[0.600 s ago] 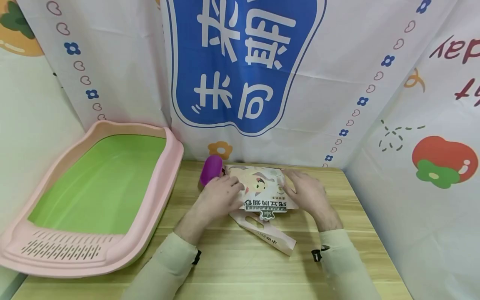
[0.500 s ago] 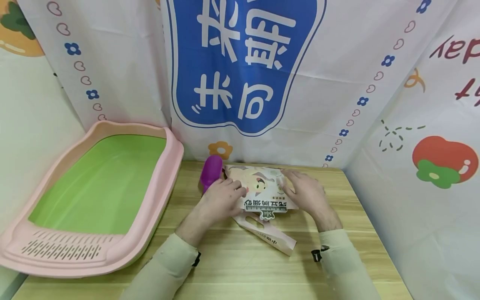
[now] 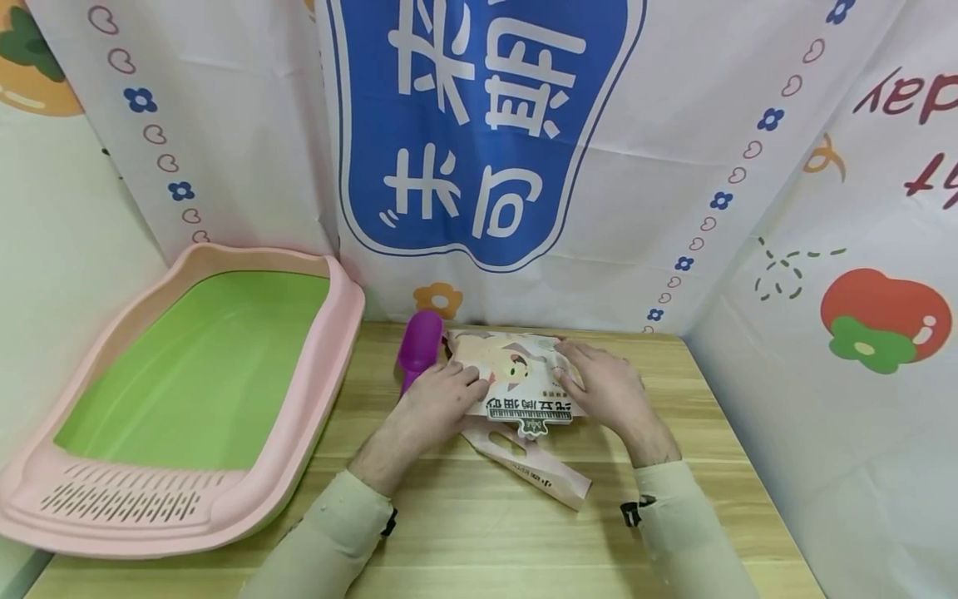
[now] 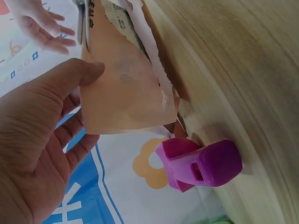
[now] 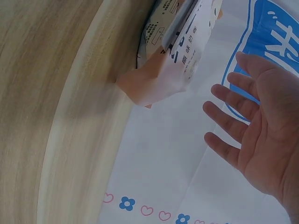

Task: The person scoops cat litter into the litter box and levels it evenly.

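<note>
A pale cat litter bag (image 3: 516,370) with a cat face and printed lettering lies near the back of the table. A clip (image 3: 531,421) sits across its near edge. My left hand (image 3: 441,391) holds the bag's left side; in the left wrist view its thumb lies on the near face and its fingers reach behind the edge. My right hand (image 3: 609,391) is at the bag's right side; in the right wrist view its fingers are spread and relaxed, apart from the bag (image 5: 182,65). A purple scoop (image 3: 421,341) lies left of the bag, partly hidden by my left hand.
A pink litter tray (image 3: 329,349) with a green inside stands at the left of the wooden table (image 3: 479,549). A torn-off bag strip (image 3: 535,470) with a handle hole lies in front of the bag. Printed cloth (image 3: 636,208) hangs directly behind the table.
My left hand has moved slightly toward me, uncovering more of the scoop's handle. My right hand has shifted slightly left. The bag has stayed nearly in place.
</note>
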